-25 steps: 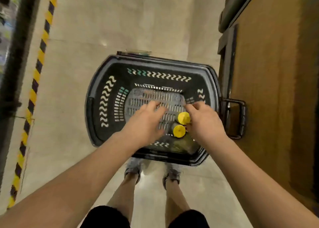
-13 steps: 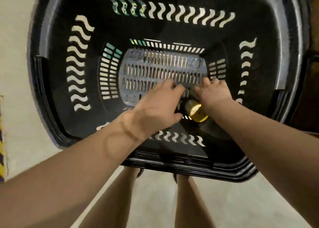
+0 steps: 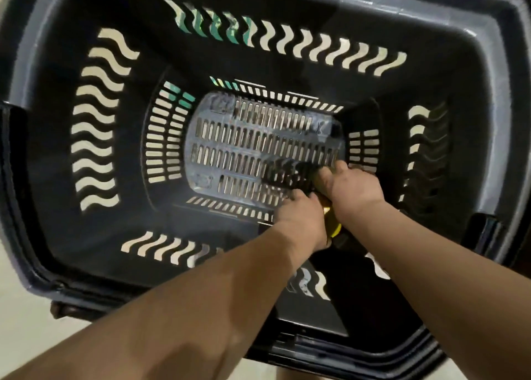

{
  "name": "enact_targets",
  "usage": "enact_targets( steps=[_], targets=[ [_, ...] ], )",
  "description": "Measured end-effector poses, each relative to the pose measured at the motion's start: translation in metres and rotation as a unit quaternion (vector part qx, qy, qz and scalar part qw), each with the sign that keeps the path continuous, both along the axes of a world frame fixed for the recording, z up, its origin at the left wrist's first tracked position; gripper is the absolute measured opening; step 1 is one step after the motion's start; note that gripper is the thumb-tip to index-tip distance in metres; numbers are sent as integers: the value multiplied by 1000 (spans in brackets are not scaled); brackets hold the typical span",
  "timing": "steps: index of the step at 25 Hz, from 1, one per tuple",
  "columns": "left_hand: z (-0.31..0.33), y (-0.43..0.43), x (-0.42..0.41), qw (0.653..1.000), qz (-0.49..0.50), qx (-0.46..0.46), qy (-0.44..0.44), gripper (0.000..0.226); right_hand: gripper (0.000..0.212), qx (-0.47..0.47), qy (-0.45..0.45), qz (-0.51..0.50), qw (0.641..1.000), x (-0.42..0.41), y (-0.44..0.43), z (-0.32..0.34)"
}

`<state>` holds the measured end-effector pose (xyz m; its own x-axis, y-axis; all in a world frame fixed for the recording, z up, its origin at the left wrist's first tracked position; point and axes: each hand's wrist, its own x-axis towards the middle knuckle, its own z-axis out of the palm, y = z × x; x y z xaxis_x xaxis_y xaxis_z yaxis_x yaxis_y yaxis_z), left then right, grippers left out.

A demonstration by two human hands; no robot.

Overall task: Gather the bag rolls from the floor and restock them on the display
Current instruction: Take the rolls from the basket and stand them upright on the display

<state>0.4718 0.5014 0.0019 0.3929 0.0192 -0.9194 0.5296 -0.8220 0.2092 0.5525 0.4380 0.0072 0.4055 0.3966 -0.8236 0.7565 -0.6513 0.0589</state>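
Note:
A black plastic basket (image 3: 94, 230) with wavy slots fills the view, seen from above. Both my hands reach down to the right end of its slotted floor. A yellow bag roll (image 3: 333, 228) shows only as a sliver between my two wrists. My right hand (image 3: 355, 191) curls over the roll's upper end, knuckles up. My left hand (image 3: 300, 220) lies against the roll's left side; its fingers point down and are hidden, so its hold is unclear. Whether a second roll lies under the hands is hidden.
The basket's grey rim (image 3: 505, 97) and a dark handle mount (image 3: 485, 236) frame the right side. Pale floor (image 3: 20, 336) shows at the lower left, below the basket's near edge.
The camera has come much closer to the basket. Both hands went deeper, to the floor's right end. The two yellow rolls seen beside my right hand are now mostly covered.

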Motion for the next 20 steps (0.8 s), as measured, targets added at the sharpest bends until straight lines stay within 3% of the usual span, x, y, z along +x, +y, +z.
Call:
enact_targets(
  steps=[4, 7, 10, 14, 17, 20],
  targets=[
    [-16, -15, -6, 995, 103, 5, -3, 70, 61, 19, 9, -83, 996, 8, -2, -4],
    [-14, -20, -11, 995, 76, 15, -67, 71, 55, 30, 11, -120, 992, 9, 0, -1],
    [-19, -12, -10, 992, 44, 67, -99, 87, 64, 25, 2, -143, 989, 13, 4, 7],
    [-16, 10, -6, 987, 120, 32, -106, 75, 72, 46, -16, -168, 985, 17, 1, 22],
    [16, 46, -10, 978, 94, 50, -178, 77, 68, 126, -34, -210, 969, 15, -4, 46],
    [85, 89, -13, 956, 57, 84, -274, 85, 75, 219, -32, -296, 929, 11, -1, 100]
  ],
)
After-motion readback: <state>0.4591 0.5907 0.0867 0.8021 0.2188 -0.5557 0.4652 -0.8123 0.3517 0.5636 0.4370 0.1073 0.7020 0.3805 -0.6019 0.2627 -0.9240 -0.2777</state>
